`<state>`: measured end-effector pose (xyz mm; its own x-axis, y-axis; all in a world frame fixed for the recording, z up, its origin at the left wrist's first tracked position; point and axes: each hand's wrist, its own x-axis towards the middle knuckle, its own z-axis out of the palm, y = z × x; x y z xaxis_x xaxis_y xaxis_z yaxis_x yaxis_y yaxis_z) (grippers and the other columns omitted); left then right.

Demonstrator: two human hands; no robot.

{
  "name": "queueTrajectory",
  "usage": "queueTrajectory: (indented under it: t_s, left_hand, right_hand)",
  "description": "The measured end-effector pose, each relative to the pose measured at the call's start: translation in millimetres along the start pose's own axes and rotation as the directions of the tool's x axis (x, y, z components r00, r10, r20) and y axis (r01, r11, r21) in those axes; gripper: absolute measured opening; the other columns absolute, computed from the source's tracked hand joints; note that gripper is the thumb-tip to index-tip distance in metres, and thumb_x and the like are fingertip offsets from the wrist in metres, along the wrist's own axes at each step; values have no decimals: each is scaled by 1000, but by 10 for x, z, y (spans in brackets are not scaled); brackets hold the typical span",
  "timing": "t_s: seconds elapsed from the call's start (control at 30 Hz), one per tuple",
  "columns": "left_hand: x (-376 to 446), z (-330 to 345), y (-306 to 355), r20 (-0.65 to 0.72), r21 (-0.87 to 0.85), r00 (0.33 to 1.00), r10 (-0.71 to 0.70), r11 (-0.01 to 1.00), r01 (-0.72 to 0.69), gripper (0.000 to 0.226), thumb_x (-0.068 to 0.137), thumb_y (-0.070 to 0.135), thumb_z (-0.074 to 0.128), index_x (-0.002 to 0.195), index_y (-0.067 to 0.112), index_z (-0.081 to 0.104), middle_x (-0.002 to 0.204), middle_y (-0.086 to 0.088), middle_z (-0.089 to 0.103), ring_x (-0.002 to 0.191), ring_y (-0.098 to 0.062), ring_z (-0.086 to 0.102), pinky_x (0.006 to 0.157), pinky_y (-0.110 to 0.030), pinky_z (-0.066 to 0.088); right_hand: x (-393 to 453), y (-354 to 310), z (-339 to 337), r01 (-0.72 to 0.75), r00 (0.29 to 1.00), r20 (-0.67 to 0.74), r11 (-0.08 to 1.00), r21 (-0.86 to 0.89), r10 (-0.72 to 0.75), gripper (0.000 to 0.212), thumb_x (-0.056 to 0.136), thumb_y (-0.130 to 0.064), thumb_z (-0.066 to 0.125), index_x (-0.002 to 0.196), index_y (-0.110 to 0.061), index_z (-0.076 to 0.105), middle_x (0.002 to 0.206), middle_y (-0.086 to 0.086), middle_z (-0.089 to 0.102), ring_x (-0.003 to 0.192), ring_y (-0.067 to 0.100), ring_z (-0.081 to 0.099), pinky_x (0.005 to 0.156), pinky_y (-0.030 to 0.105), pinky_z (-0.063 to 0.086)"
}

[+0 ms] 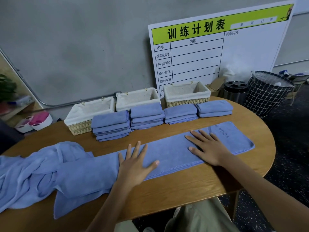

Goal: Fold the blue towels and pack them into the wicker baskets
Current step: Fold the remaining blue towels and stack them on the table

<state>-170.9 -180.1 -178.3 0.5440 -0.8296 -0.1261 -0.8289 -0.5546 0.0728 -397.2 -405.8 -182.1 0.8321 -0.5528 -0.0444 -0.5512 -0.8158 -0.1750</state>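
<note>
A long blue towel (170, 153) lies stretched flat across the wooden table (192, 186). My left hand (136, 164) presses flat on its middle and my right hand (207, 148) presses flat nearer its right end, fingers spread. A heap of loose blue towels (31, 171) lies at the left. Behind the long towel stand several stacks of folded blue towels (111, 127), (147, 117), (181, 113), (214, 108). Three cloth-lined wicker baskets (87, 113), (138, 98), (186, 92) line the far edge, with nothing visible inside them.
A white board with a green header (217, 47) leans on the wall behind the baskets. A black bin (235, 91) and a grid-patterned hamper (267, 92) stand on the floor at the right. Pink and white containers (36, 121) sit at the left.
</note>
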Motion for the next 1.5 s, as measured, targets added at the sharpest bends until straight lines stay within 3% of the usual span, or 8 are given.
queueTrajectory:
  t_s: [0.23, 0.43, 0.63, 0.73, 0.83, 0.97, 1.23, 1.5]
  left_hand:
    - [-36, -38, 29, -37, -136, 999, 35, 990, -40, 82, 92, 79, 16, 160, 38, -3, 166, 9, -20, 152, -24, -21, 120, -62, -8]
    - [-233, 12, -352, -15, -63, 1000, 26, 998, -27, 74, 97, 74, 15, 159, 39, -4, 165, 13, -21, 153, -20, -20, 120, -63, -7]
    - [-385, 32, -588, -22, -91, 1000, -8, 996, 6, 77, 95, 76, 16, 159, 39, -5, 164, 13, -23, 152, -22, -23, 120, -60, -12]
    - [-393, 1, -625, -42, -208, 998, 43, 977, -51, 70, 100, 69, 22, 160, 38, 6, 167, 12, -13, 154, -20, -15, 122, -58, -7]
    - [-493, -153, -915, -158, -431, 985, 67, 893, -130, 51, 104, 52, 40, 152, 33, 38, 163, 12, 25, 149, -15, 24, 119, -42, 24]
    - [-654, -425, -1708, -350, -453, 934, 64, 862, -229, 26, 102, 27, 58, 126, 25, 67, 130, 7, 63, 120, -12, 58, 101, -31, 46]
    - [-762, -662, -2992, -256, -324, 956, 141, 920, -222, 29, 98, 17, 65, 124, 29, 70, 122, 15, 68, 114, -3, 61, 97, -31, 50]
    - [-509, -580, -3059, -323, -189, 916, 239, 932, -310, 25, 92, 19, 72, 116, 21, 75, 117, 4, 73, 105, -13, 64, 90, -22, 47]
  right_hand:
    - [17, -631, 10, 11, 993, -113, 999, -46, -16, 100, 72, -76, -28, 155, -43, 16, 165, -15, 11, 152, 19, 6, 121, 48, 7]
    - [154, -1036, 220, 114, 993, 14, 993, 18, -114, 82, 78, -78, -11, 154, -49, -2, 164, -18, -12, 152, 14, -13, 122, 44, -5]
    - [139, -950, 181, 108, 993, 45, 994, -26, -107, 98, 60, -88, -30, 150, -53, -11, 159, -23, -18, 150, 10, -17, 122, 41, -6]
    - [126, -1020, 145, 103, 994, -22, 988, -113, -106, 99, 68, -80, -29, 155, -48, 8, 163, -19, 3, 153, 16, 2, 121, 43, 5]
    - [130, -1268, 89, 176, 958, -219, 982, -68, -187, 89, 87, -75, -12, 137, -37, 52, 142, -10, 52, 132, 20, 46, 110, 42, 28]
    - [195, -2049, 143, 458, 849, -323, 887, 53, -419, 67, 100, -65, 17, 115, -27, 69, 112, -4, 67, 102, 25, 62, 86, 40, 43]
    - [383, -3567, 286, 676, 729, -252, 729, 112, -637, 39, 95, -56, 54, 120, -30, 67, 113, -6, 61, 104, 20, 51, 83, 31, 25]
    - [538, -3852, 608, 680, 694, -366, 732, 50, -620, 22, 85, -49, 62, 85, -27, 64, 85, -8, 59, 76, 19, 56, 67, 31, 32]
